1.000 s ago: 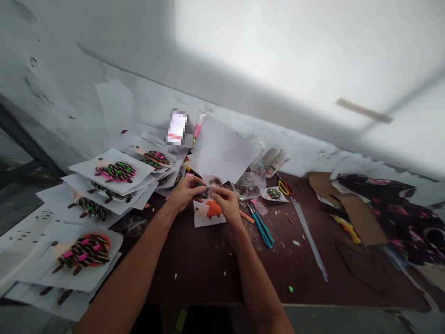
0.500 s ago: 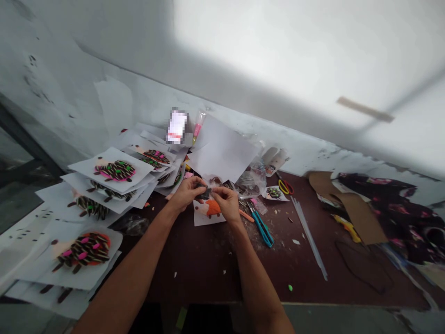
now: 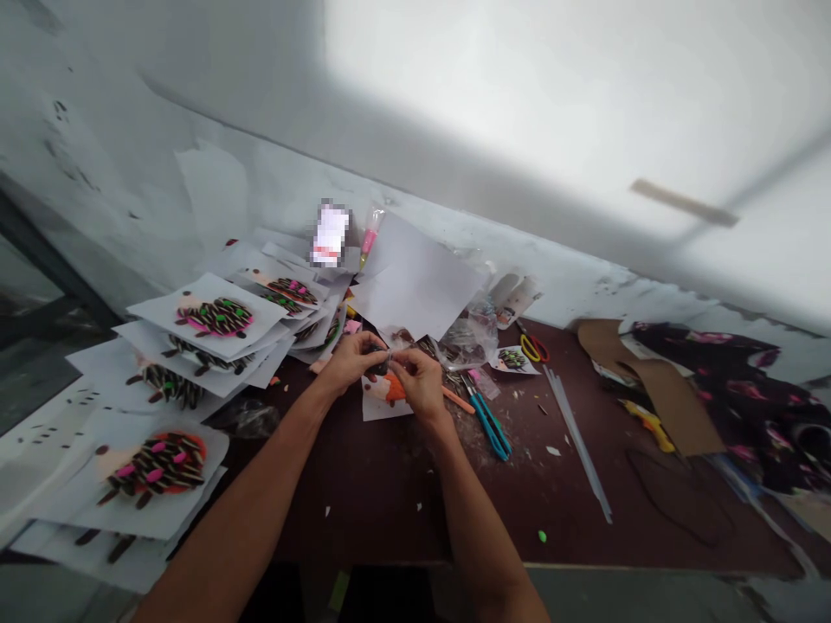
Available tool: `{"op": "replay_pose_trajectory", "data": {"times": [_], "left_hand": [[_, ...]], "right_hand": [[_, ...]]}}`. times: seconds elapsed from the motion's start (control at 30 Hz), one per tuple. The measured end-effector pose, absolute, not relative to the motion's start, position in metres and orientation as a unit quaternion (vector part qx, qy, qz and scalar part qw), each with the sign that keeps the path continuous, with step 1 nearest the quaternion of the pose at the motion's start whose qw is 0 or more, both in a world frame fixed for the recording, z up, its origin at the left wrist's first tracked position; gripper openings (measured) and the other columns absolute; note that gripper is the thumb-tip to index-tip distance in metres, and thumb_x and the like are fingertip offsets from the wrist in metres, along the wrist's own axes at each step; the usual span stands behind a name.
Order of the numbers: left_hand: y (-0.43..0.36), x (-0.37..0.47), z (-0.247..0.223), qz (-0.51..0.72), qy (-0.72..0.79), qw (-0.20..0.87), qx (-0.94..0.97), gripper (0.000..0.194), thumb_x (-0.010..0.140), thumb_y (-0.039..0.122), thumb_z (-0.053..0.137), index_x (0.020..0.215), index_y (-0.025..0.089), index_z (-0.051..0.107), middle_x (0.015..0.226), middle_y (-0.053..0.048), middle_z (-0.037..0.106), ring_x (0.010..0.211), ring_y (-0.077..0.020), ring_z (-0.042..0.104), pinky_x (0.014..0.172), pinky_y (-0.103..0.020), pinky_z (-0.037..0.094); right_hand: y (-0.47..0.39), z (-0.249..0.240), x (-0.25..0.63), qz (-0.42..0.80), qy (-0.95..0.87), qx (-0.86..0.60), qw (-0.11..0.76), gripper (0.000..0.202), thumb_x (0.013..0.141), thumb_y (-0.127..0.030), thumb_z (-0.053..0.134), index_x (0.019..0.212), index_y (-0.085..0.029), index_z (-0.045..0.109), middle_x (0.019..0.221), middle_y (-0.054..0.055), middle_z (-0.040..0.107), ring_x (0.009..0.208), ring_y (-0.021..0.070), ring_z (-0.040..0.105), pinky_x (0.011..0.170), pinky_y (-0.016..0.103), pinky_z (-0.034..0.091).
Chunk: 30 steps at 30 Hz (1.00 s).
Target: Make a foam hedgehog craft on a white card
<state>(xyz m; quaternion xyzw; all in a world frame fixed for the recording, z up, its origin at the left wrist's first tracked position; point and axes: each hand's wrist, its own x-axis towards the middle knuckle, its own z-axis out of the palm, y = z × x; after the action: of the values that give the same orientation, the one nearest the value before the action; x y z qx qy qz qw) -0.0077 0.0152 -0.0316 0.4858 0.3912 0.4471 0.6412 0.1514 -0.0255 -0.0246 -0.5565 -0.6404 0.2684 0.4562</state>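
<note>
Near the middle of the table, my left hand (image 3: 354, 357) and my right hand (image 3: 419, 378) meet fingertip to fingertip. Both pinch a small dark piece (image 3: 380, 365), too small to make out clearly. Just below the fingers lies a white card (image 3: 383, 408) with an orange hedgehog shape (image 3: 393, 388) on it, partly covered by my right hand. An orange strip (image 3: 458, 401) and teal-handled scissors (image 3: 492, 426) lie right of my right hand.
Stacked hedgehog cards (image 3: 260, 333) fill the left. Behind are white sheets (image 3: 415, 281), a phone (image 3: 331, 234) and a plastic bag (image 3: 471, 337). Rightward lie yellow-red scissors (image 3: 533, 349), clear sticks (image 3: 581, 450), a yellow glue gun (image 3: 651, 426), cardboard (image 3: 679, 411) and dark floral cloth (image 3: 733, 389).
My right hand has shifted slightly left and up, its fingers now closer to my left hand's. The dark piece is more covered by the fingers. The card has stayed put.
</note>
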Motion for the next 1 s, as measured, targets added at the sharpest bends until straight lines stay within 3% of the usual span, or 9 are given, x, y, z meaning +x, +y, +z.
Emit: {"op": "replay_pose_trajectory", "data": {"times": [0.37, 0.57, 0.87, 1.0], "left_hand": [[0.0157, -0.0081, -0.029, 0.449, 0.375, 0.66, 0.473, 0.046, 0.057, 0.041, 0.091, 0.082, 0.015, 0.061, 0.067, 0.0, 0.066, 0.057, -0.0139, 0.064, 0.043, -0.021, 0.051], [0.0136, -0.0095, -0.0262, 0.44, 0.371, 0.673, 0.466, 0.048, 0.056, 0.041, 0.091, 0.082, 0.016, 0.06, 0.068, -0.001, 0.067, 0.06, -0.0155, 0.066, 0.045, -0.022, 0.052], [0.0132, -0.0064, -0.0261, 0.457, 0.401, 0.641, 0.468, 0.041, 0.056, 0.032, 0.089, 0.079, 0.017, 0.059, 0.062, 0.001, 0.065, 0.054, -0.015, 0.064, 0.04, -0.02, 0.046], [0.0105, -0.0045, -0.0225, 0.464, 0.413, 0.622, 0.477, 0.036, 0.056, 0.031, 0.086, 0.077, 0.017, 0.059, 0.06, 0.002, 0.062, 0.048, -0.0126, 0.059, 0.037, -0.02, 0.044]], "right_hand": [[-0.0268, -0.0218, 0.1538, 0.18, -0.688, -0.546, 0.442, 0.013, 0.087, -0.028, 0.065, 0.079, -0.025, 0.075, 0.074, 0.001, 0.065, 0.064, 0.0155, 0.053, 0.066, 0.028, 0.042], [-0.0265, -0.0208, 0.1543, 0.129, -0.703, -0.543, 0.44, 0.012, 0.088, -0.025, 0.066, 0.084, -0.025, 0.077, 0.093, 0.006, 0.065, 0.089, 0.02, 0.061, 0.081, 0.031, 0.047], [-0.0304, -0.0194, 0.1508, 0.111, -0.702, -0.565, 0.419, 0.011, 0.089, -0.023, 0.066, 0.09, -0.024, 0.077, 0.086, 0.004, 0.062, 0.078, 0.0181, 0.058, 0.073, 0.03, 0.044], [-0.0319, -0.0178, 0.1492, 0.101, -0.717, -0.561, 0.401, 0.011, 0.089, -0.022, 0.065, 0.084, -0.023, 0.074, 0.083, 0.004, 0.062, 0.077, 0.0175, 0.057, 0.072, 0.029, 0.043]]}}
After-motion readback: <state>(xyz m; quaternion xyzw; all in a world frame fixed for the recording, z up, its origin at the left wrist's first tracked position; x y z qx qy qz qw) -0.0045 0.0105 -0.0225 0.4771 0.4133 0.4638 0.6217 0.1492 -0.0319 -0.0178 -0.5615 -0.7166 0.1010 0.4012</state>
